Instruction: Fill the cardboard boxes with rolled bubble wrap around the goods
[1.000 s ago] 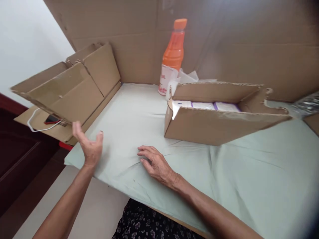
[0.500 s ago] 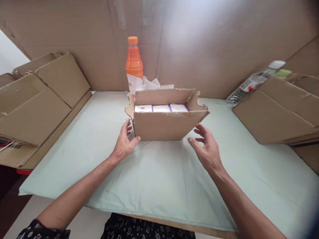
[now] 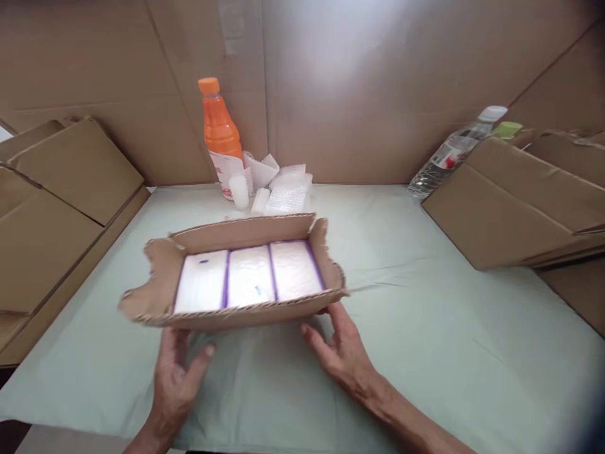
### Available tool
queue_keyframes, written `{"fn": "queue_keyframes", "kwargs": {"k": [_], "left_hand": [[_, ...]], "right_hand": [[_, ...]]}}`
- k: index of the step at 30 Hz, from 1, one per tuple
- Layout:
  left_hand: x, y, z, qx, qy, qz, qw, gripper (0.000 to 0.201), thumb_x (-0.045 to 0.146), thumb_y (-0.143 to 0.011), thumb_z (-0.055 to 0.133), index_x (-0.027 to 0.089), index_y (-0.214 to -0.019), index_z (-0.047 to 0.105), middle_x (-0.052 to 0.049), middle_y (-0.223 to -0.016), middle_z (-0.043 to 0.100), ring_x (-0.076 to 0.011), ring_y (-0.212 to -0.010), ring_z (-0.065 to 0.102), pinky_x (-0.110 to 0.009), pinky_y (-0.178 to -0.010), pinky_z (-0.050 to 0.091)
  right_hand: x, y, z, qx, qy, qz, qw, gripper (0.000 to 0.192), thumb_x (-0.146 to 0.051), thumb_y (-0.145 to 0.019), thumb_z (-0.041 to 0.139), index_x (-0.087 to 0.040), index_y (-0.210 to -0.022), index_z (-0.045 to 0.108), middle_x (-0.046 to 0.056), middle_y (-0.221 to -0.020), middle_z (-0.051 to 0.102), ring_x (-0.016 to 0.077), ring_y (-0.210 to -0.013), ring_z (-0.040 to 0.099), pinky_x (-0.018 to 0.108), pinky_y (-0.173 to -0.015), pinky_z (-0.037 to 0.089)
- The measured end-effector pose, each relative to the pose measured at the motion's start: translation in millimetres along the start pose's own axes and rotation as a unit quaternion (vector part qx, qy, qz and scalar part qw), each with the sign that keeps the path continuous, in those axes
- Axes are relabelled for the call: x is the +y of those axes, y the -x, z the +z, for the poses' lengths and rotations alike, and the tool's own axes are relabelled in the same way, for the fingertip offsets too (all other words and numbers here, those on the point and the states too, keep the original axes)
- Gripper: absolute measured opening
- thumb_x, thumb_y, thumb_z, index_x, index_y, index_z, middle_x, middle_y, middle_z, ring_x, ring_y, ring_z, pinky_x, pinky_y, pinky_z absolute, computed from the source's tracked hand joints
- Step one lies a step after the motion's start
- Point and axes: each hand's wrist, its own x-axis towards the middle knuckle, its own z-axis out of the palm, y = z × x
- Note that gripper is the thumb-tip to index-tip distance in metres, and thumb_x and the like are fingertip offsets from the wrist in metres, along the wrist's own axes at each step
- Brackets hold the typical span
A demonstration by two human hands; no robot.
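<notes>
An open cardboard box [image 3: 241, 318], its flaps torn and wavy at the ends, holds three white tissue packs [image 3: 250, 275] with purple edges, side by side. It sits at a slant, left end nearer me, its open top tilted toward me. My left hand [image 3: 177, 372] grips it from below at the near left, fingers going behind the front wall and thumb apart. At the right near corner, my right hand [image 3: 338, 350] holds the box, its fingertips hidden under the edge. Whether the bottom touches the cloth is hidden.
An orange drink bottle [image 3: 221, 129] stands at the back, beside crumpled bubble wrap [image 3: 288, 192] and a small white cup-like piece [image 3: 239, 192]. Cardboard boxes flank the left [image 3: 61, 221] and right [image 3: 510, 208]. A clear plastic bottle [image 3: 454, 157] leans by the right box. Pale green cloth [image 3: 401, 296] covers the table.
The box has come toward me and to the left, turned and tilted so more of its contents show. Both hands have closed in on its ends. The view has shifted too.
</notes>
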Motion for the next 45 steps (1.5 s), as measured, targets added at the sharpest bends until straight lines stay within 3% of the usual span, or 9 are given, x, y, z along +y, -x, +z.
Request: {"fn": "queue_keyframes", "kwargs": {"k": [4, 8, 15, 22, 25, 29, 35, 39, 45], "left_hand": [[-5.0, 1.8, -25.6, 0.144, -0.004, -0.027, 0.989, 0.056, 0.040, -0.075, 0.080, 0.027, -0.123, 0.056, -0.006, -0.119, 0.064, -0.0276, -0.117, 0.062, -0.045, -0.111, 0.047], [-9.6, -7.0, -35.5, 0.185, -0.010, -0.028, 0.982, 0.054, 0.037, -0.075, 0.081, 0.027, -0.122, 0.056, -0.004, -0.115, 0.064, -0.0250, -0.114, 0.062, -0.047, -0.116, 0.042], [-15.2, -10.0, -30.9, 0.178, -0.019, -0.075, 0.981, 0.058, 0.042, -0.073, 0.082, 0.026, -0.123, 0.057, -0.007, -0.116, 0.065, -0.0305, -0.118, 0.062, -0.054, -0.118, 0.039], [-19.0, -10.5, -34.5, 0.170, -0.028, -0.084, 0.981, 0.062, 0.041, -0.072, 0.083, 0.024, -0.125, 0.056, -0.007, -0.115, 0.065, -0.0292, -0.116, 0.063, -0.051, -0.115, 0.043], [-18.2, -10.6, -34.5, 0.186, -0.045, -0.078, 0.978, 0.056, 0.040, -0.069, 0.083, 0.021, -0.117, 0.060, -0.007, -0.105, 0.065, -0.0287, -0.107, 0.065, -0.049, -0.106, 0.049], [-15.7, -12.9, -33.4, 0.196, -0.034, -0.068, 0.978, 0.053, 0.037, -0.067, 0.083, 0.019, -0.113, 0.061, -0.005, -0.098, 0.064, -0.0248, -0.098, 0.064, -0.044, -0.102, 0.049], [-12.0, -15.0, -33.9, 0.194, -0.034, -0.070, 0.978, 0.053, 0.034, -0.066, 0.083, 0.020, -0.113, 0.061, -0.002, -0.097, 0.063, -0.0205, -0.093, 0.062, -0.038, -0.095, 0.049], [-2.7, -13.5, -38.6, 0.180, -0.042, -0.080, 0.980, 0.055, 0.037, -0.067, 0.082, 0.020, -0.115, 0.061, -0.002, -0.096, 0.062, -0.0213, -0.094, 0.062, -0.038, -0.095, 0.049], [1.2, -17.7, -51.6, 0.098, -0.019, -0.058, 0.993, 0.047, 0.039, -0.080, 0.078, 0.023, -0.120, 0.063, -0.003, -0.112, 0.065, -0.0215, -0.110, 0.061, -0.035, -0.102, 0.047]], "right_hand": [[-9.9, -16.0, 30.8, -0.110, -0.062, -0.068, 0.990, 0.076, -0.024, -0.088, 0.059, -0.023, -0.159, 0.032, 0.013, -0.158, 0.045, 0.0296, -0.143, 0.048, 0.045, -0.109, 0.052], [-12.0, -47.6, 37.7, -0.172, -0.115, -0.088, 0.974, 0.066, -0.023, -0.089, 0.057, -0.022, -0.153, 0.044, 0.012, -0.151, 0.054, 0.0239, -0.134, 0.056, 0.038, -0.099, 0.058], [25.0, -154.2, -12.8, 0.034, -0.065, 0.072, 0.995, 0.032, -0.033, -0.083, 0.066, -0.020, -0.110, 0.076, 0.013, -0.147, 0.056, 0.0296, -0.136, 0.053, 0.047, -0.107, 0.047], [32.1, -252.8, 7.2, 0.078, -0.140, 0.160, 0.974, 0.038, -0.033, -0.069, 0.070, -0.014, -0.102, 0.072, 0.007, -0.099, 0.069, 0.0218, -0.097, 0.063, 0.041, -0.089, 0.052], [30.5, -220.0, -12.8, 0.100, -0.140, 0.146, 0.974, 0.034, -0.040, -0.070, 0.071, -0.017, -0.095, 0.070, 0.004, -0.090, 0.067, 0.0178, -0.083, 0.062, 0.035, -0.079, 0.052], [49.3, -119.5, -93.0, 0.046, 0.008, 0.169, 0.984, 0.031, -0.052, -0.076, 0.073, -0.026, -0.091, 0.075, 0.004, -0.092, 0.071, 0.0200, -0.077, 0.063, 0.036, -0.073, 0.052], [60.7, -10.7, -178.8, 0.065, 0.224, 0.197, 0.952, 0.036, -0.067, -0.071, 0.066, -0.034, -0.077, 0.077, 0.010, -0.110, 0.074, 0.0398, -0.091, 0.070, 0.056, -0.069, 0.056], [22.2, -10.4, -140.7, 0.131, 0.226, 0.076, 0.962, 0.029, -0.056, -0.089, 0.058, -0.031, -0.092, 0.073, 0.007, -0.116, 0.073, 0.0358, -0.109, 0.068, 0.056, -0.083, 0.057], [-20.8, -43.7, -16.1, -0.153, 0.059, -0.053, 0.985, 0.060, -0.042, -0.090, 0.066, -0.022, -0.145, 0.051, 0.014, -0.149, 0.055, 0.0292, -0.129, 0.059, 0.045, -0.097, 0.057]]}}
